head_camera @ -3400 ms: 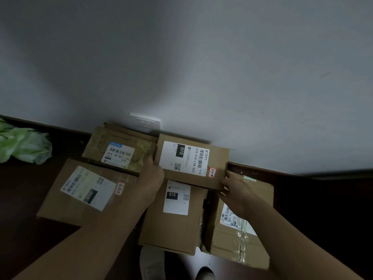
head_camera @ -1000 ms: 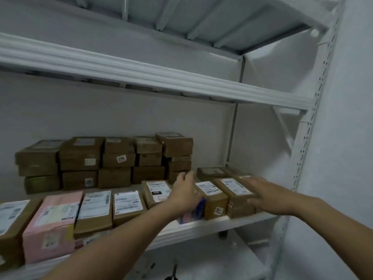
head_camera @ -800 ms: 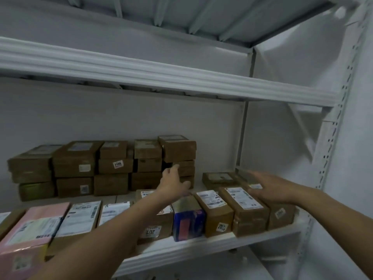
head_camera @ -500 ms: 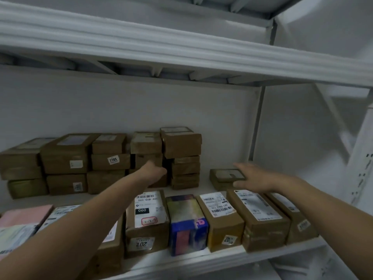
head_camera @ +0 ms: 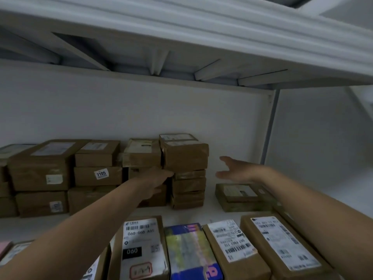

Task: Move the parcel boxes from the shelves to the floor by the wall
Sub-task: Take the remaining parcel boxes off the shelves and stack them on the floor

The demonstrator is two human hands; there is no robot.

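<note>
left hand [head_camera: 159, 179], fingers straight, is touching the tallest parcel box stack [head_camera: 187, 158]; right hand [head_camera: 235, 170] is hovering open-palmed beside it.

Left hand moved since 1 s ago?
Yes. The left hand went from over the front-row blue box deeper in, reaching the tall rear stack.

A white metal upper shelf [head_camera: 181, 27] spans the top of the view, its underside crossed by slanted white stiffening ribs [head_camera: 159, 63]. Behind stands a plain white back wall [head_camera: 141, 110], dimly lit. A slim grey upright post [head_camera: 271, 126] rises at the right, beside a pale side wall [head_camera: 323, 138]. Below lies a white lower shelf board [head_camera: 30, 225]
</note>
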